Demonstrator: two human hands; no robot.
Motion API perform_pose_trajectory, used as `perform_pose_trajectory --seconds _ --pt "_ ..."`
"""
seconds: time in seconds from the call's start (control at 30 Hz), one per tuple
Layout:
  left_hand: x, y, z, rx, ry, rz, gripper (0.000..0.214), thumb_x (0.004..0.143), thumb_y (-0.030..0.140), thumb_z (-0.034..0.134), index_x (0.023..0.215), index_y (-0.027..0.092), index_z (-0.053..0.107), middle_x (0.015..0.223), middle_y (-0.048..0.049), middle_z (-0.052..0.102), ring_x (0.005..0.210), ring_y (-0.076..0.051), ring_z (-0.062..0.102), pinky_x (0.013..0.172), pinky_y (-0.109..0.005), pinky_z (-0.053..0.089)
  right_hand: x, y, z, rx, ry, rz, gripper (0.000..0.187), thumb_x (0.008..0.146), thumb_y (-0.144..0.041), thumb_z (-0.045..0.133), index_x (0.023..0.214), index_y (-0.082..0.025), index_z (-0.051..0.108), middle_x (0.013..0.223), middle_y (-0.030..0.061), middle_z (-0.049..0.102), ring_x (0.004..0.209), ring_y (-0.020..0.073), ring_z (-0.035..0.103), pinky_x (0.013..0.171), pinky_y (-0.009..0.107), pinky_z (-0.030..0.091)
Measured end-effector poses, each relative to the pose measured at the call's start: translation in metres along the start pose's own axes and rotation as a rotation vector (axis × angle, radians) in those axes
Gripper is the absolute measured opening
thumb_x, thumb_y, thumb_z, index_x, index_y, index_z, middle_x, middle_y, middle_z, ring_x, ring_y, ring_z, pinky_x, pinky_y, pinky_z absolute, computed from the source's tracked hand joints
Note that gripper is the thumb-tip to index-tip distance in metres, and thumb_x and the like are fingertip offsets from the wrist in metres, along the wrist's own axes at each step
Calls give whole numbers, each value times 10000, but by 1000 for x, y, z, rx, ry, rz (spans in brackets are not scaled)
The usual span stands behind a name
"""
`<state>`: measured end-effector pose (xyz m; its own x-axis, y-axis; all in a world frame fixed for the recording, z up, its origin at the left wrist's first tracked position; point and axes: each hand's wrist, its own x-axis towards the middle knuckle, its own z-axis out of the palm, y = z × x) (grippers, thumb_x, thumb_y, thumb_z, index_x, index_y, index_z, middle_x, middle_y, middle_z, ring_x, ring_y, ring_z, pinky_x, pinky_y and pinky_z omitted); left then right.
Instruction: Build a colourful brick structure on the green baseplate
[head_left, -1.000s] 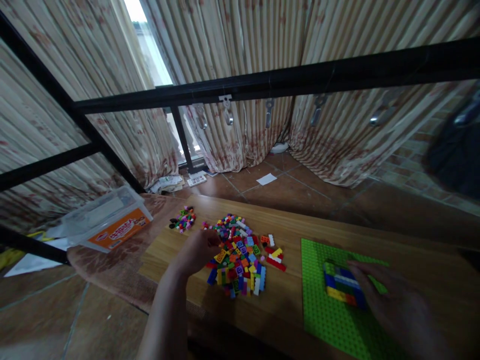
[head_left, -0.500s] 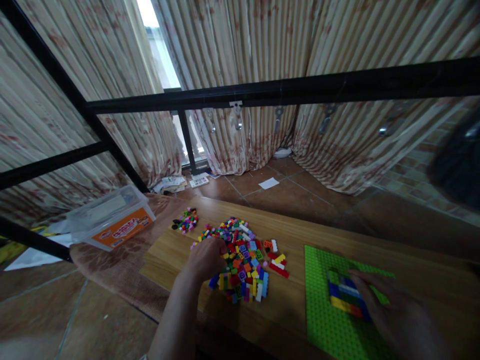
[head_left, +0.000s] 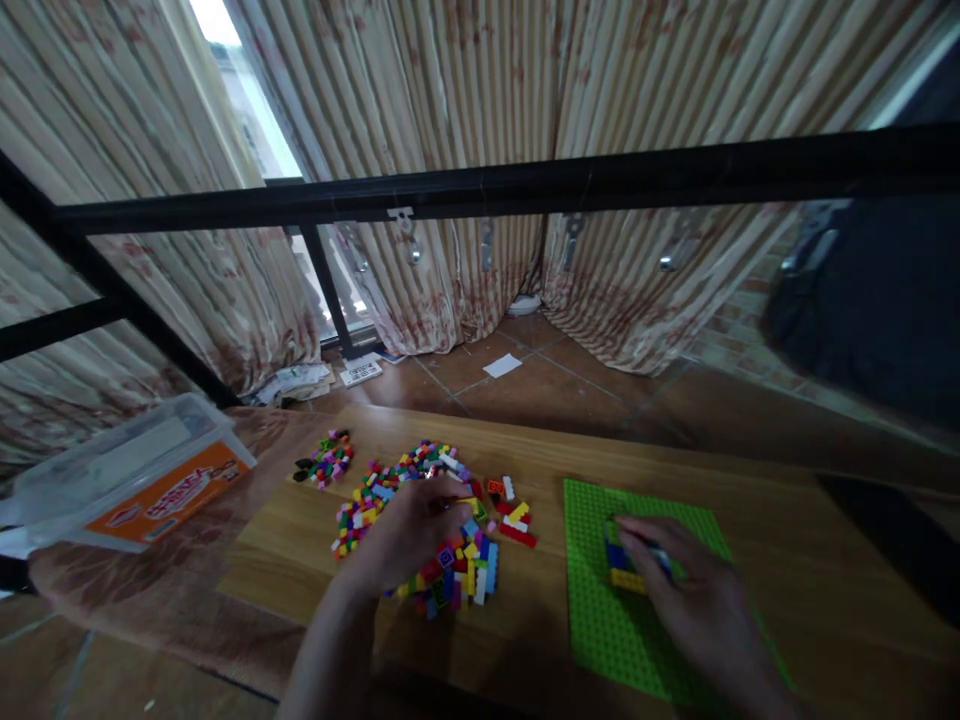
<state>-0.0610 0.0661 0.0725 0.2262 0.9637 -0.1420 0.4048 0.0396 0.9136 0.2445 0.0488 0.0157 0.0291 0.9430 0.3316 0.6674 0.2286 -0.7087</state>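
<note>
A loose heap of small coloured toy bricks (head_left: 465,575) lies on the wooden table. Over its near right part, my left hand (head_left: 409,525) has its thumb and fingers pinched at a yellow-green brick (head_left: 474,506); the hand hides part of the heap. To the right is a green studded baseplate (head_left: 600,640). My right hand (head_left: 686,590) is closed round a small built block of bricks (head_left: 624,572) on the plate, with blue and yellow layers showing. The fingers cover much of this block.
Small dark and pink pieces (head_left: 328,460) form a separate cluster. Red, white and yellow bricks (head_left: 517,525) lie between heap and plate. A clear plastic box (head_left: 142,470) with an orange label stands left. A black metal rail (head_left: 480,190) crosses behind the table (head_left: 780,530).
The view has turned right. My left hand has moved right across the heap to the yellow-green brick. My right hand now covers more of the built block on the plate.
</note>
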Motion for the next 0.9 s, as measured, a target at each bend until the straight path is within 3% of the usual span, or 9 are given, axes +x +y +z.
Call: perform_pose_trajectory --seconds 0.1,0.17,0.3,0.53,0.7,0.8,0.9 --pt "9 8 47 -181 -40 -3 209 819 316 587 932 150 645 732 1 592 660 -121 525 594 -217 408 -8 -25 6 84 -130 -75 247 882 -390 548 1070 -278 662 1080 55 674 994 213 635 791 332 557" --pt "12 11 75 -264 -104 9 192 788 291 625 912 146 638 777 -11 615 667 -121 537 614 -227 423 -13 -36 9 115 -210 -157 279 881 -326 570 1153 -285 621 1141 54 651 1040 202 614 867 342 533" --pt "16 11 108 -395 -153 14 141 756 263 658 820 146 613 746 1 604 698 -122 541 630 -224 430 -15 -39 11 172 -269 -245 245 877 -269 599 1118 -287 638 1069 45 662 987 187 619 847 331 527" --pt "20 9 127 -422 -161 -6 275 808 388 612 961 160 600 847 -27 630 767 -152 593 680 -266 498 -7 -16 -3 181 -249 -172 166 892 -278 574 1013 -268 686 946 35 681 897 181 634 776 305 523" --pt "22 3 136 -197 -64 18 438 843 368 566 1242 192 522 1125 -88 619 962 -190 600 798 -309 502 6 14 -21 53 -73 10 194 887 -311 533 981 -251 692 996 42 684 945 207 638 852 347 503" --pt "24 2 140 -105 -91 59 542 875 392 527 1369 197 416 1279 -121 552 1139 -222 543 914 -361 475 14 27 -26 -2 -21 51 204 875 -303 528 971 -245 698 1015 49 685 981 220 625 903 378 479" --pt "25 3 144 -43 -129 110 615 895 407 500 1439 187 320 1436 -129 430 1308 -231 416 1061 -402 377 19 32 -22 -40 -52 53 204 873 -283 525 957 -238 705 1016 51 688 1002 225 610 918 390 466"
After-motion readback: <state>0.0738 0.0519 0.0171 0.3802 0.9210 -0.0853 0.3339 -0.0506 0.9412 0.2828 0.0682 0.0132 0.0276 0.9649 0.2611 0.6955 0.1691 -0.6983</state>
